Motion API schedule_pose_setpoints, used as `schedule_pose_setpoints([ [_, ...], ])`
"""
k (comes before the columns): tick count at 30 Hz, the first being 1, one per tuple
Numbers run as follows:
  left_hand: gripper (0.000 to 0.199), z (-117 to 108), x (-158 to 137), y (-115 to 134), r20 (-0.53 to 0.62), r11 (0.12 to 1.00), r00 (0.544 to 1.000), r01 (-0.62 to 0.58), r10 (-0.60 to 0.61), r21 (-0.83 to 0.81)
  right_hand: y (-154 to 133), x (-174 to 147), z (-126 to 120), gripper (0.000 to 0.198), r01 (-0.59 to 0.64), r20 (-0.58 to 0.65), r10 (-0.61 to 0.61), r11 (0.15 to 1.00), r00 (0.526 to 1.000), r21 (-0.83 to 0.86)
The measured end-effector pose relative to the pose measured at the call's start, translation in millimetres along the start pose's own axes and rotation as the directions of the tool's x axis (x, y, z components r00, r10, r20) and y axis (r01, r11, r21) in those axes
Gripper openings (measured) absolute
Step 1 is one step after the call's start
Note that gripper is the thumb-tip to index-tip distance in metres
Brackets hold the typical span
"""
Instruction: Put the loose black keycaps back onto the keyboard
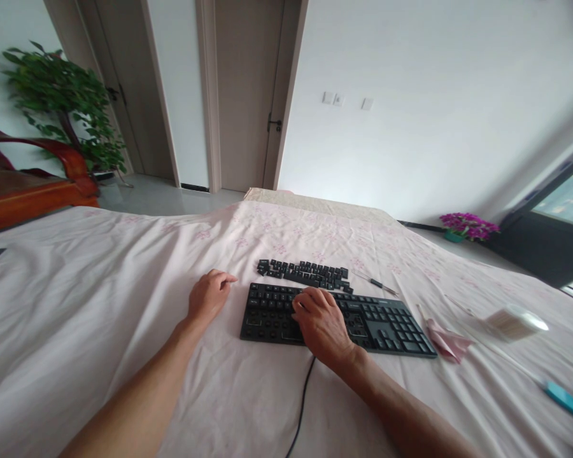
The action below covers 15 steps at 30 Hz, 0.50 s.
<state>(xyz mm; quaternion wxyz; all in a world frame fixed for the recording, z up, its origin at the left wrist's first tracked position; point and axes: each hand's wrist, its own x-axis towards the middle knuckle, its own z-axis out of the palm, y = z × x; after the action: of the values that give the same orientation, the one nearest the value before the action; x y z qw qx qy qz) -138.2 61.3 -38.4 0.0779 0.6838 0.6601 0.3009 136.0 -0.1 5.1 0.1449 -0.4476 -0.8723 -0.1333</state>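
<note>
A black computer keyboard (382, 327) lies on the pink flowered sheet. Many keycaps are off its left and middle part, leaving bare key sockets; the number pad's keys are in place. My right hand (321, 321) rests over the middle of the keyboard, fingers bent down and together at the upper key rows. Its fingertips are partly hidden, so whatever they pinch cannot be made out. To the left of the keyboard, my left hand (210, 296) lies on the sheet, loosely bent with a finger pointing right, holding nothing visible. Loose black keycaps (305, 273) sit in rows just behind the keyboard.
A thin dark-handled tool (376, 282) lies behind the keyboard. At right are a pink cloth (447, 341), a clear round box of cotton swabs (518, 322) and a teal-handled brush (568, 402). The keyboard cable (304, 397) runs toward me.
</note>
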Motion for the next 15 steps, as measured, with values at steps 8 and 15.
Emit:
schedule_pose_setpoints([
  [8, 0.028, 0, -1, 1, -0.001, 1.000, 1.000, 0.010, -0.010, -0.002, -8, -10, -9, 0.027, -0.024, 0.000, 0.024, 0.998, 1.000, 0.050],
  [15, 0.028, 2, 1, -1, 0.006, 1.000, 1.000, 0.005, -0.005, -0.027, 35, 15, -10, 0.024, -0.194, -0.028, 0.205, 0.956, 0.978, 0.218],
])
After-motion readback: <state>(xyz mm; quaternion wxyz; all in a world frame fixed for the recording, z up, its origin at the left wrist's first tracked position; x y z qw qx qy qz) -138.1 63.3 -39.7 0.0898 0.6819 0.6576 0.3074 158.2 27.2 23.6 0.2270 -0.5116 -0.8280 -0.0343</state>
